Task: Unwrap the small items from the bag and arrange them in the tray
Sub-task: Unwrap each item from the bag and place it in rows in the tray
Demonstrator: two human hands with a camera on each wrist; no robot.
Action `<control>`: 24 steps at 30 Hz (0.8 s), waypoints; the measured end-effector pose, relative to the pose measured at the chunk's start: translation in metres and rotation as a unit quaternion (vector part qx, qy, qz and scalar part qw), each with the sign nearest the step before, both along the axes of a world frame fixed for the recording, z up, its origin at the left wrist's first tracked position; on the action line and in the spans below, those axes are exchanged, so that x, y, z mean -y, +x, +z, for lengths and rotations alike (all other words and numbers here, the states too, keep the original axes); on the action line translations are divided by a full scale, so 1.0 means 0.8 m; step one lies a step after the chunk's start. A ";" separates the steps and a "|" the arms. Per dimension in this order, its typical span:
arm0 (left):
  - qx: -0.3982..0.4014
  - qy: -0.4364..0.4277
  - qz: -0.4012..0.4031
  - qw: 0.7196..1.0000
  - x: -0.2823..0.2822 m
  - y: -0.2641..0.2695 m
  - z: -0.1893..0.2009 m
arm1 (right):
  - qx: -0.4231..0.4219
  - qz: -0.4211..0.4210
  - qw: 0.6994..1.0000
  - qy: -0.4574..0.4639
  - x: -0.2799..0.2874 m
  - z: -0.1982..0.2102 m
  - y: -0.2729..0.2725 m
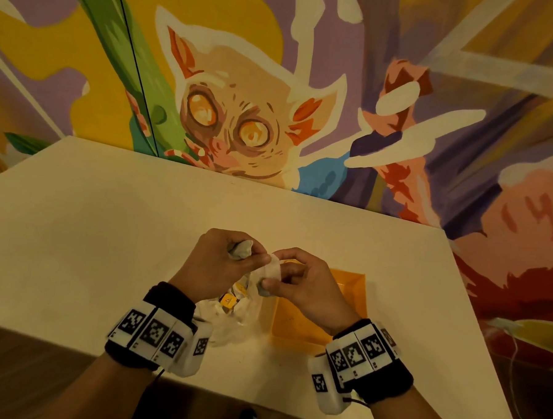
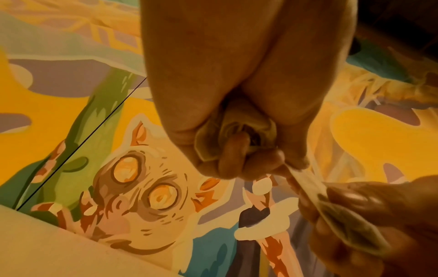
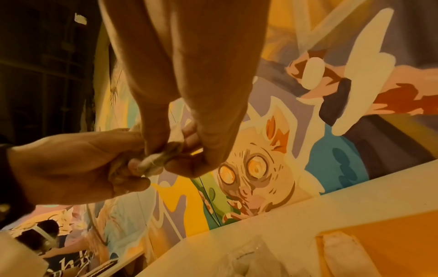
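Both hands are raised over the white table (image 1: 107, 232), working on one small wrapped item. My left hand (image 1: 255, 256) curls round a crumpled grey wrapper (image 1: 242, 249), which bunches inside the fist (image 2: 237, 131) in the left wrist view. My right hand (image 1: 274, 281) pinches a white strip of the wrapper (image 1: 273, 268), pulled taut between the hands (image 2: 305, 178). What is inside the wrapper is hidden. Below the hands lies a clear plastic bag (image 1: 231, 319) holding small yellow items (image 1: 228, 301). The orange tray (image 1: 344, 296) sits right of the bag.
A painted mural wall (image 1: 242, 111) stands right behind the table's far edge. The table's right edge (image 1: 474, 316) runs close beside the tray. In the right wrist view a pale wrapper piece (image 3: 343, 251) lies at the tray's near corner, beside the bag (image 3: 249, 260).
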State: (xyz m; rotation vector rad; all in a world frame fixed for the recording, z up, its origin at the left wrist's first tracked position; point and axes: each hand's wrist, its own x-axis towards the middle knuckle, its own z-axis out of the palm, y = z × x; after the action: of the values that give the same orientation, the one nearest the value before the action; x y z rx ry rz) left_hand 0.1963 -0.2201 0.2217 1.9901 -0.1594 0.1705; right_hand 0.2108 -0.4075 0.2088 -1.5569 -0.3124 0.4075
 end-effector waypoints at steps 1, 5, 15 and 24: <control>-0.010 0.004 -0.007 1.000 -0.001 0.001 -0.002 | 0.008 -0.001 1.000 -0.010 0.001 0.000 0.000; -0.034 0.001 -0.015 0.999 0.002 0.005 -0.012 | 0.022 -0.003 0.999 -0.037 0.002 -0.006 0.000; -0.070 -0.002 0.056 0.996 0.020 0.021 -0.050 | -0.006 -0.019 0.992 -0.121 0.018 -0.036 0.034; -0.220 0.066 0.022 0.973 0.038 0.026 -0.115 | -0.082 -0.150 0.958 -0.231 0.050 -0.111 0.108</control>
State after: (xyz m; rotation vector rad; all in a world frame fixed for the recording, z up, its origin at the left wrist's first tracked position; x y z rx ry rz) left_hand 0.2169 -0.2506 0.1301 2.1132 0.1632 -0.2599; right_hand 0.2975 -0.4477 0.1200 -1.9770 0.1626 0.3833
